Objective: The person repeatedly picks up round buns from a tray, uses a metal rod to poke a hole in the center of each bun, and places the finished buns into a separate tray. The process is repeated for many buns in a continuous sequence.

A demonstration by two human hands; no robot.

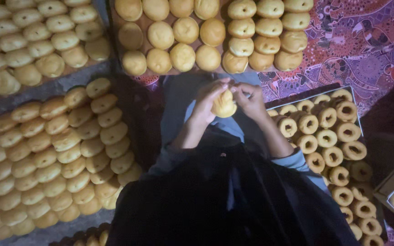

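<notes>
together both hands (229, 98) pinch dough ball (224, 105)

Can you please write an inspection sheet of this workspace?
Surface: patterned cloth under boards and trays.
Job's things: one bun held by both hands.
Clutter: plain buns in rows at left and top; holed buns on a tray at right.
Grippers: left hand and right hand, fingers closed on the bun.
Cables: nothing seen.
Surroundings: dim light; dark clothing fills the lower middle.
</notes>
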